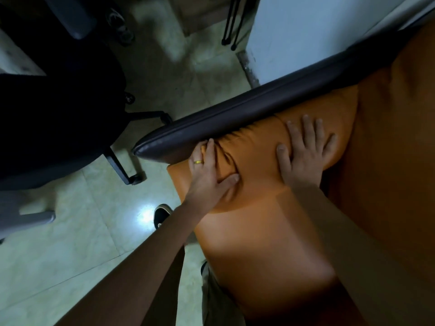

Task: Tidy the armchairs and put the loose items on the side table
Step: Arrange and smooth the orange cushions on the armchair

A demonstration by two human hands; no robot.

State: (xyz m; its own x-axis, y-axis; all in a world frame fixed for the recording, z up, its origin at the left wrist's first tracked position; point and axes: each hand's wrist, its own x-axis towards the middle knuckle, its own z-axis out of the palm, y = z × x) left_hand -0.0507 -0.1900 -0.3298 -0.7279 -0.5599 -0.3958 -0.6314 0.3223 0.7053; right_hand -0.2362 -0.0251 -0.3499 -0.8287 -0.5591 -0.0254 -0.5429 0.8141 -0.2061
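An orange leather cushion [256,158] leans against the dark brown armrest [235,114] of the orange armchair [270,243]. My left hand [207,172] grips the cushion's left end, fingers tucked between cushion and armrest, thumb pressing a crease into the leather. A gold ring sits on one finger. My right hand [303,154] lies flat on the cushion's right half with its fingers spread. Both forearms reach in from the bottom of the view.
A black office chair [58,118] on a wheeled base stands on the pale tiled floor [89,231] to the left. My dark shoe [162,214] is beside the armchair's front. A white wall [306,31] and thin black legs [231,22] are behind the armrest.
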